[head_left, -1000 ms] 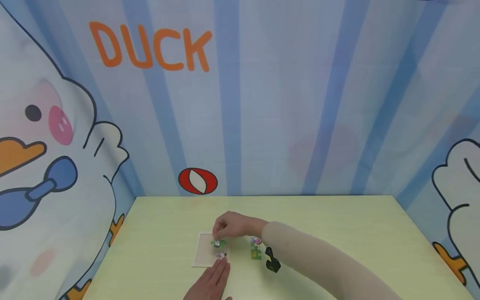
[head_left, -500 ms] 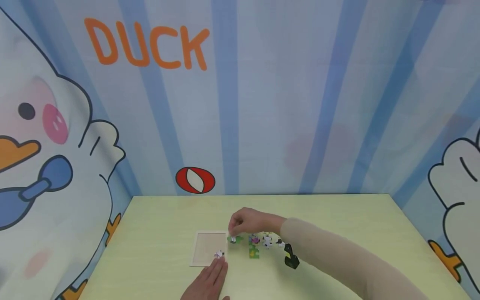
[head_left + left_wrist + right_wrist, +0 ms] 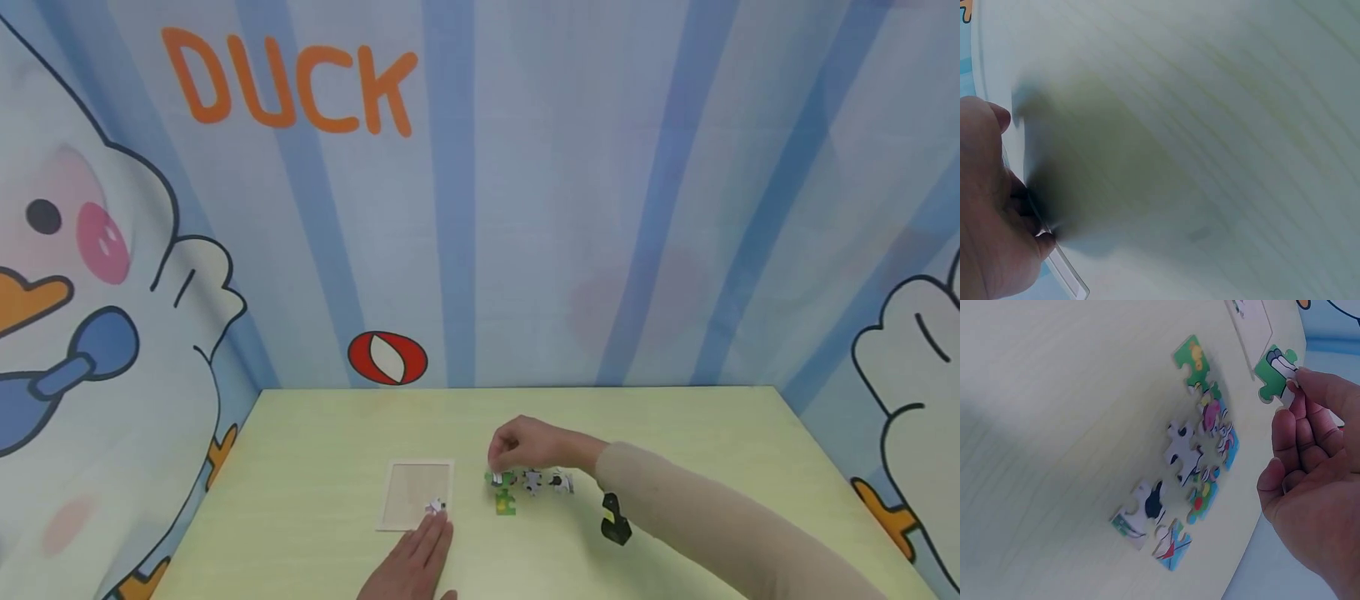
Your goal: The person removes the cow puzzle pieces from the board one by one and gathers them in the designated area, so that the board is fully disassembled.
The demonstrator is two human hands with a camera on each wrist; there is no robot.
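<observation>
My right hand (image 3: 525,444) pinches a green jigsaw piece (image 3: 1272,370), printed with white legs, between thumb and finger. It hovers above the loose pieces, right of the puzzle tray (image 3: 384,500). Straight fingers of my left hand (image 3: 412,560) rest at the tray's lower right corner. Beside those fingertips, a white jigsaw piece (image 3: 433,505) lies inside the tray; whether they touch it is hard to tell. In the left wrist view, the left hand (image 3: 991,206) is at the tray's edge (image 3: 1067,272), its fingertips partly hidden.
Several loose pieces lie right of the tray: a green and yellow piece (image 3: 1193,359), a pink one (image 3: 1211,415), a spotted white one (image 3: 1182,450), a black-and-white one (image 3: 1144,506) and a red and blue one (image 3: 1172,547). A printed curtain (image 3: 525,208) hangs behind the table.
My right hand has carried the green jigsaw piece from over the tray rightward to above the loose pieces. The left hand stays at the tray's corner. The head view has shifted slightly.
</observation>
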